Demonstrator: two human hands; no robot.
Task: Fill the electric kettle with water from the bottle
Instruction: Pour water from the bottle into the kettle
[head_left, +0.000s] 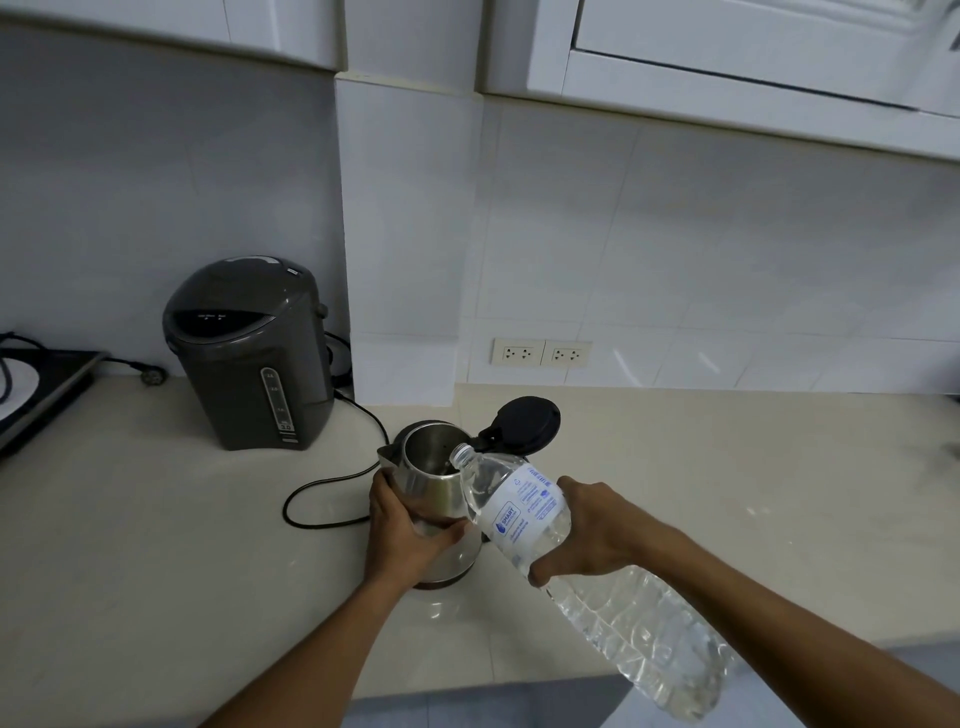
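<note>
A steel electric kettle (434, 486) stands on the beige counter, its black lid (524, 423) flipped up and back. My left hand (402, 530) wraps around the kettle's left side. My right hand (592, 530) grips a large clear water bottle (519, 512) around its white and blue label. The bottle is tilted, its uncapped mouth (460, 455) resting over the kettle's open rim, its base low at the right. Whether water is flowing I cannot tell.
A dark grey hot water dispenser (249, 353) stands at the back left, with a black cord (332, 478) looping on the counter (156, 545) beside the kettle. An induction hob (36, 389) sits at the far left. Two wall sockets (540, 353) are behind.
</note>
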